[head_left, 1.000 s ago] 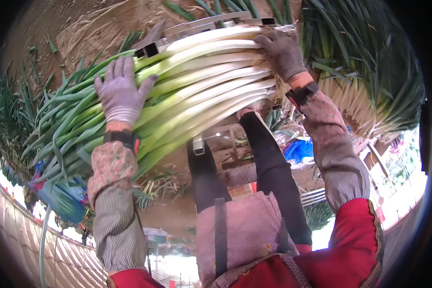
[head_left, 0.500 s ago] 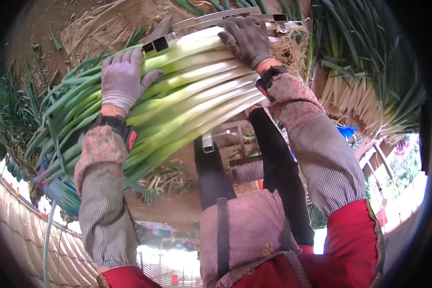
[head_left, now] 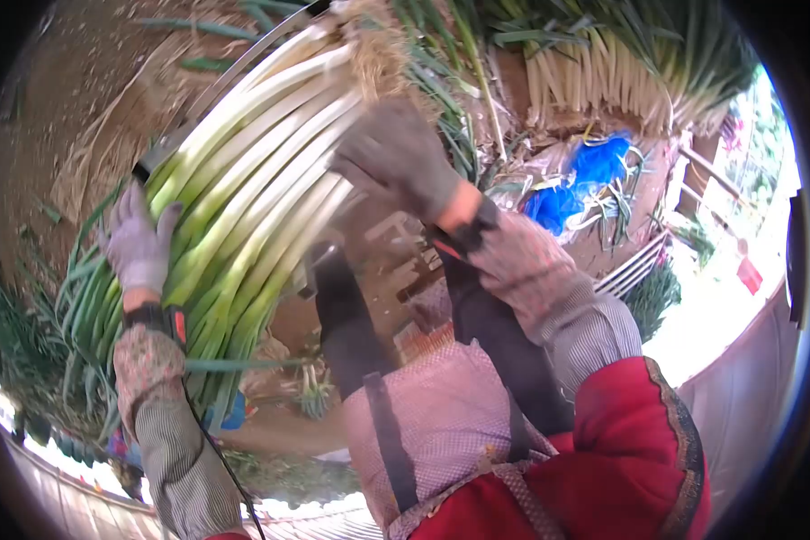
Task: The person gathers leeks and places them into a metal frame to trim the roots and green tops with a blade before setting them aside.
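Slippage of the long onions could have been caused by uneven support: the bundle was laid slantwise across a metal frame, its roots towards the top of the view and its green leaves hanging at the lower left. If the near-side stalks had been pushed too hard from one side, they might have been rolled off or fanned apart; if the leaves had been dragged, they might have been creased or torn. The left hand was placed on the green part at the far edge, its fingers slightly spread and its thumb held well away from them; no firm grip was shown. The right hand was held beside the white stalks just below the roots, its fingers appearing bent but blurred; whether they were pressed together, or whether any stalk was touched or pinched, could not be told.
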Tool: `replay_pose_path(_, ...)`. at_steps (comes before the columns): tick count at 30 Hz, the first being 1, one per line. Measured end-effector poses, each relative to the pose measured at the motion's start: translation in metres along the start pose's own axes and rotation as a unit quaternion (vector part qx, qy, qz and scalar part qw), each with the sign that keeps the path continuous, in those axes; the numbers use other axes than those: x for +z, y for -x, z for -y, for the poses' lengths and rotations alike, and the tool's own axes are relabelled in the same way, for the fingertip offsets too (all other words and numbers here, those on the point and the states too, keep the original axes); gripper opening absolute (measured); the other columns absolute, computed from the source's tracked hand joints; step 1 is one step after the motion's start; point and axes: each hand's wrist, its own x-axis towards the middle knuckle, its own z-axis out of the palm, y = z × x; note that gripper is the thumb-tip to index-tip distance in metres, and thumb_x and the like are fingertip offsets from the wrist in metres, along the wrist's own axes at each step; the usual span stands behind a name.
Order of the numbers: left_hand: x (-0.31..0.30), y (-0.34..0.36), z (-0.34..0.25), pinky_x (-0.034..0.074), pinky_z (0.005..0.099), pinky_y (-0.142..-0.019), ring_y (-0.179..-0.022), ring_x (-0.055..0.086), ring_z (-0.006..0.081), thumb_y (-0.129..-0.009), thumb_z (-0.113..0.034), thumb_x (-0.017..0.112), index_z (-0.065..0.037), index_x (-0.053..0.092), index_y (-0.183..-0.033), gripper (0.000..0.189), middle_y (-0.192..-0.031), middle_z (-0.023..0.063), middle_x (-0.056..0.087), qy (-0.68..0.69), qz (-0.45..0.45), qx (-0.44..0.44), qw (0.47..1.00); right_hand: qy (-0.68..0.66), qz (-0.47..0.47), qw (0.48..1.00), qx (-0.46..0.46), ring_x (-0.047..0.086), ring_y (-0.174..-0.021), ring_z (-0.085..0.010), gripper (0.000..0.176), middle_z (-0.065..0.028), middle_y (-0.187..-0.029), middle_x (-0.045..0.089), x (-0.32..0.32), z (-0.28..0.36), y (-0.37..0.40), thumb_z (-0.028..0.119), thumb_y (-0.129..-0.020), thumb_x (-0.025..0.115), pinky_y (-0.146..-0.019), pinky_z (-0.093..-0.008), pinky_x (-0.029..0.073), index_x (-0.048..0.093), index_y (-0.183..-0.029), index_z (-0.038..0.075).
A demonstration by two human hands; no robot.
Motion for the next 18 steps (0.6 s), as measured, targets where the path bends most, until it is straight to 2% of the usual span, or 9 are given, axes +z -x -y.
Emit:
replay_pose_path(2,-0.001,0.004,0.001,0.026,0.0593,-0.116,-0.145,0.039,0.0279,-0.094,-0.066,0.052,-0.013,0.04,-0.153,0.081,-0.157,0.0087,0.044,-0.046,-0.012,-0.006,0.999,-0.053,0.008,0.996,0.071,0.066,-0.087,-0.0266,0.005,-0.0032,-0.087,0.068,-0.035,-0.028,0.059,0.02,-0.088,0.073,-0.085,-0.0428,0.049,0.072,-0.09,0.015)
replay_pose_path(4,0.003,0.012,0.0,0.026,0.0568,-0.116,-0.147,0.036,0.0277,-0.096,-0.063,0.051,-0.013,0.037,-0.155,0.079,-0.161,0.0085,0.04,-0.074,-0.027,-0.013,0.997,-0.143,0.054,0.909,0.387,0.069,-0.093,-0.0306,0.016,-0.0057,-0.096,0.072,-0.047,-0.074,0.127,0.023,-0.089,0.072,-0.084,-0.0478,0.051,0.073,-0.102,0.014)
replay_pose_path(6,0.019,0.025,0.004,0.025,0.0553,-0.117,-0.149,0.034,0.0284,-0.098,-0.06,0.049,-0.013,0.035,-0.157,0.077,-0.162,0.0087,0.037,-0.071,-0.051,-0.036,0.996,-0.132,0.058,0.825,0.547,0.07,-0.096,-0.0361,0.029,-0.0102,-0.102,0.073,-0.051,-0.137,0.18,0.031,-0.09,0.069,-0.086,-0.0496,0.053,0.071,-0.111,0.011)
replay_pose_path(7,0.027,0.031,0.005,0.025,0.0548,-0.118,-0.15,0.032,0.029,-0.099,-0.06,0.048,-0.013,0.034,-0.157,0.076,-0.163,0.009,0.036,-0.062,-0.064,-0.039,0.995,0.034,0.195,0.817,0.542,0.07,-0.1,-0.0363,0.033,-0.0118,-0.106,0.073,-0.053,-0.164,0.21,0.035,-0.09,0.067,-0.087,-0.0489,0.053,0.07,-0.114,0.012)
replay_pose_path(8,0.029,0.034,0.01,0.025,0.0546,-0.118,-0.15,0.032,0.0296,-0.099,-0.059,0.048,-0.013,0.034,-0.157,0.076,-0.163,0.0095,0.036,-0.06,-0.055,-0.052,0.995,0.195,0.323,0.772,0.511,0.069,-0.104,-0.0366,0.038,-0.0133,-0.109,0.073,-0.056,-0.184,0.234,0.038,-0.09,0.065,-0.089,-0.0483,0.053,0.069,-0.116,0.012)
replay_pose_path(11,0.013,0.024,-0.004,0.026,0.0526,-0.118,-0.148,0.034,0.0342,-0.101,-0.06,0.045,-0.008,0.037,-0.155,0.075,-0.159,0.0163,0.04,-0.03,-0.009,-0.099,0.995,0.186,0.393,0.755,0.491,0.068,-0.106,-0.0384,0.036,-0.0168,-0.113,0.072,-0.066,-0.243,0.276,0.038,-0.093,0.059,-0.09,-0.0495,0.053,0.069,-0.114,0.011)
replay_pose_path(14,0.031,0.024,0.026,0.03,0.0504,-0.117,-0.143,0.04,0.0388,-0.101,-0.059,0.045,-0.004,0.041,-0.152,0.075,-0.153,0.022,0.044,-0.003,-0.041,-0.082,0.996,0.137,0.344,0.767,0.525,0.068,-0.105,-0.0404,0.033,-0.0188,-0.114,0.071,-0.053,-0.293,0.272,0.035,-0.096,0.052,-0.091,-0.0526,0.052,0.069,-0.111,0.012)
replay_pose_path(16,0.041,0.028,0.039,0.032,0.0487,-0.116,-0.14,0.043,0.0418,-0.102,-0.059,0.045,0.0,0.043,-0.149,0.076,-0.15,0.0255,0.047,0.044,-0.091,-0.059,0.993,0.111,0.212,0.858,0.456,0.066,-0.104,-0.0424,0.034,-0.0212,-0.114,0.069,-0.009,-0.362,0.323,0.035,-0.099,0.047,-0.092,-0.0536,0.051,0.069,-0.111,0.012)
replay_pose_path(18,0.034,0.031,0.031,0.036,0.0476,-0.114,-0.135,0.047,0.0428,-0.102,-0.056,0.046,0.003,0.041,-0.15,0.076,-0.148,0.0273,0.048,0.049,-0.099,-0.067,0.992,0.11,0.179,0.822,0.529,0.065,-0.107,-0.0444,0.039,-0.0249,-0.115,0.068,0.009,-0.387,0.3,0.038,-0.1,0.046,-0.093,-0.054,0.051,0.066,-0.118,0.011)
